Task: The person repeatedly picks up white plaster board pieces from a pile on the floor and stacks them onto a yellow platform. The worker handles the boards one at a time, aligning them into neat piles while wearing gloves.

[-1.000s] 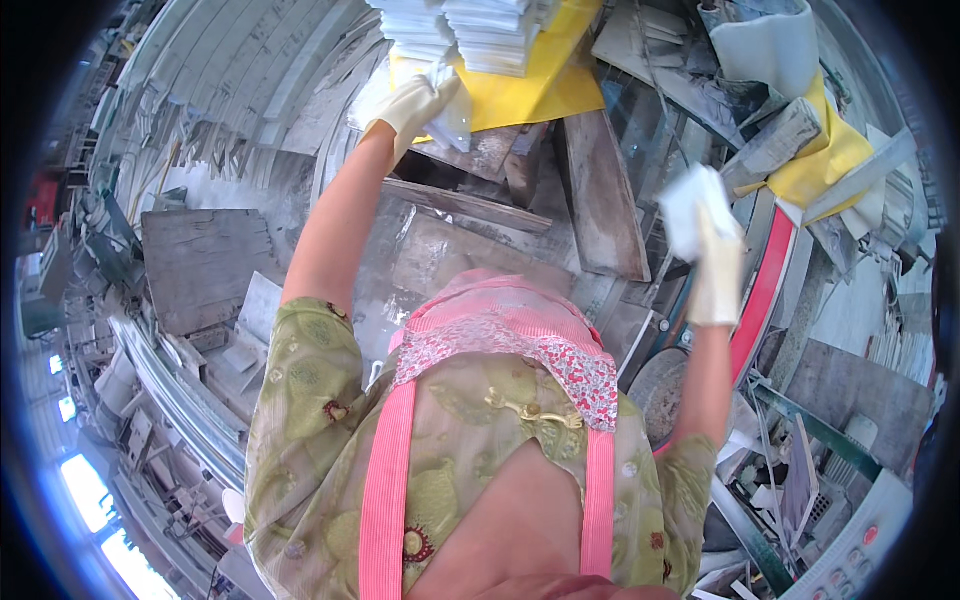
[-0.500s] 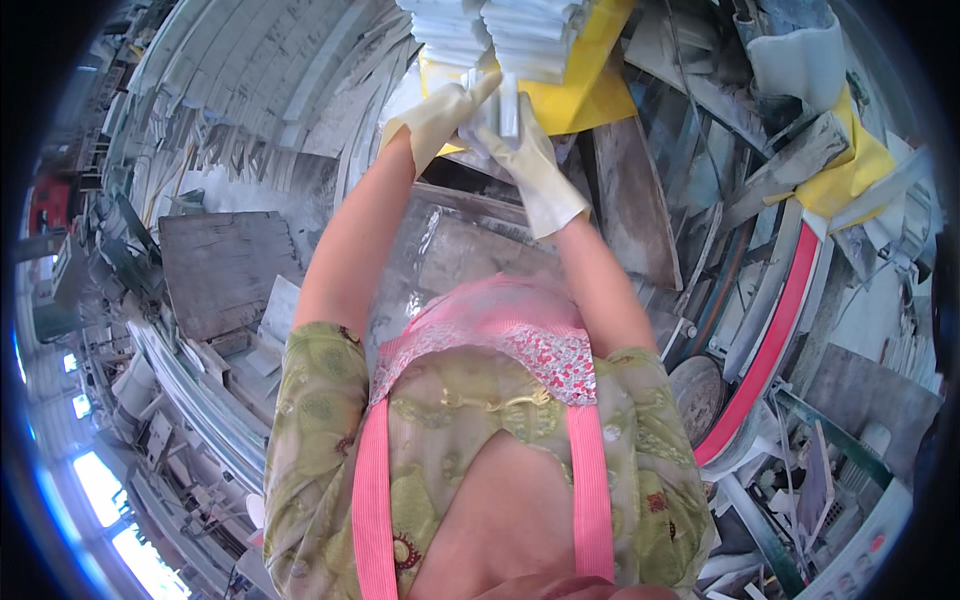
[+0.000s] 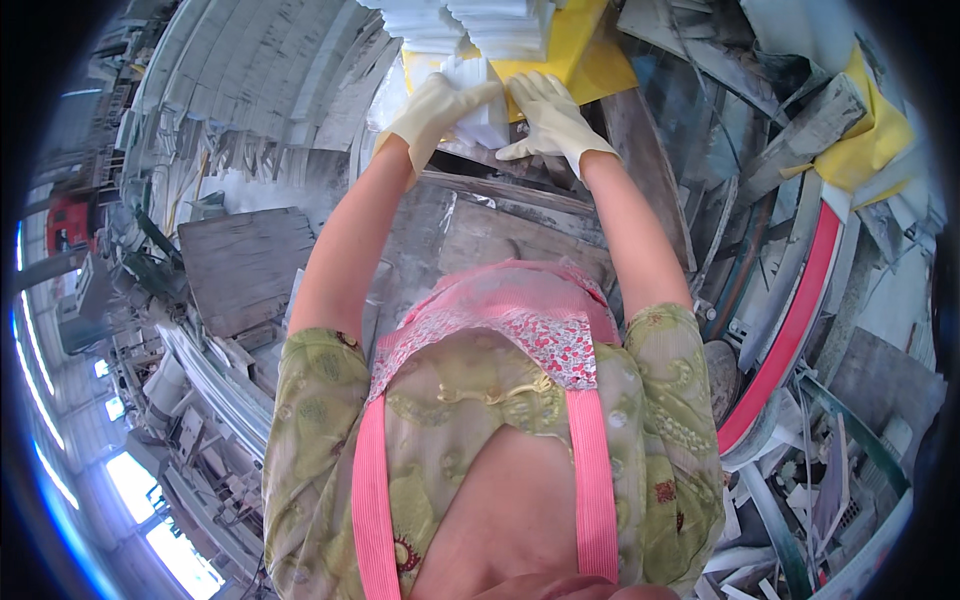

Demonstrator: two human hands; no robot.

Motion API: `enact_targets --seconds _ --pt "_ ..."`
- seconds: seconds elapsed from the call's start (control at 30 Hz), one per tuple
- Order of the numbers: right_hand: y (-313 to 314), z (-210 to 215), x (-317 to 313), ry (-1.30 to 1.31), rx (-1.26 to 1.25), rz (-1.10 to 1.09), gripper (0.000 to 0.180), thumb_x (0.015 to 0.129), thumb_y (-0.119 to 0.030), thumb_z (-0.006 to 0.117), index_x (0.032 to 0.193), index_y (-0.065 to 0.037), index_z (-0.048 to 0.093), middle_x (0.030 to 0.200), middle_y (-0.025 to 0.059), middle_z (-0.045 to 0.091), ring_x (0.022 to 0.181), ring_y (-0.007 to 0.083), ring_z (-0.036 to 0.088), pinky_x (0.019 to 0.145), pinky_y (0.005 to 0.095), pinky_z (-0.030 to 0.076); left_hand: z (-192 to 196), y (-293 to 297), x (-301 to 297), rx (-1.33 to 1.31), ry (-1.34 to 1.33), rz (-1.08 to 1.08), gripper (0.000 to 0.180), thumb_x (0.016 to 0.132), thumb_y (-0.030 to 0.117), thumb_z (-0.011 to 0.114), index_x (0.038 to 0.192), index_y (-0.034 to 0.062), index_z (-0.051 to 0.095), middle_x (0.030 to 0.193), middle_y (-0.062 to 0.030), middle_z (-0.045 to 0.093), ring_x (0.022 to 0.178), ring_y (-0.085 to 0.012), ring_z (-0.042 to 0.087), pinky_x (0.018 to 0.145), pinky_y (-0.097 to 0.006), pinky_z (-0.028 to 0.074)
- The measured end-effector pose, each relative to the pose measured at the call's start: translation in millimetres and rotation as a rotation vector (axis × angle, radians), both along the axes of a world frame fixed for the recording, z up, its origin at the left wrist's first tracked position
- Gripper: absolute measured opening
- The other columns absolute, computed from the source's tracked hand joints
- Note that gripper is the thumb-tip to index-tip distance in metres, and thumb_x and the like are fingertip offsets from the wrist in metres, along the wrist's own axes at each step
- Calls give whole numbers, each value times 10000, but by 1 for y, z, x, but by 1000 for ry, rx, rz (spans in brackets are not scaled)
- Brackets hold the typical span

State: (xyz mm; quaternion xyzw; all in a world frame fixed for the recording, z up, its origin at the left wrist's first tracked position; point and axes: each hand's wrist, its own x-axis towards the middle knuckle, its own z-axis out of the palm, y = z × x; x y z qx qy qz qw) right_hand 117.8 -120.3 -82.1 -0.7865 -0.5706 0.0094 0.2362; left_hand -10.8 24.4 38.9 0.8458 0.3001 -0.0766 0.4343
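Note:
My two hands are in pale cream rubber gloves at the top of the head view. My left hand (image 3: pixel 432 112) lies against the left side of a small stack of white slabs (image 3: pixel 482 122), one digit stretched across its top. Some of its other fingers are hard to make out. To the right of that stack, my right hand (image 3: pixel 552 118) is spread, its fingers pointing away and its thumb toward the slabs. Just beyond stand taller piles of white slabs (image 3: pixel 500 32) on a yellow sheet (image 3: pixel 590 75).
Long grey-white slabs (image 3: pixel 215 75) stand in a row at the far left. A worn board (image 3: pixel 245 270) lies below them. On the right are a red-edged curved rail (image 3: pixel 790 335), a yellow cloth (image 3: pixel 868 140) and scattered offcuts. A wooden plank (image 3: pixel 650 170) leans near my right arm.
My right hand has shifted right and spread its fingers. My left hand has turned slightly, with a digit now over the slabs. The white slabs between my hands now lie as a wider stack.

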Motion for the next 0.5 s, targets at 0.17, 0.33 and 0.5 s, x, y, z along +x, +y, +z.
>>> enact_targets --seconds 0.17,0.33,0.5 --pt "15 1 9 -37 -38 64 1143 524 -589 883 1396 42 499 1484 195 482 1440 317 361 1178 429 276 -5 -3 0 24 0 43 904 797 550 742 1312 -148 485 1177 -222 640 1077 -256 647 925 -352 499" --pt "22 2 14 2 61 106 1216 499 -598 887 1420 75 466 1534 212 432 1472 307 340 1181 423 285 -11 -3 8 -30 -59 213 883 734 566 801 1188 -154 566 1062 -206 686 986 -250 677 793 -363 538" --pt "30 15 23 17 165 160 1261 511 -561 899 1473 82 398 1564 224 390 1461 339 352 1194 429 298 -9 0 5 38 -48 176 907 736 577 800 1203 -165 568 1051 -226 695 984 -257 680 795 -375 535"
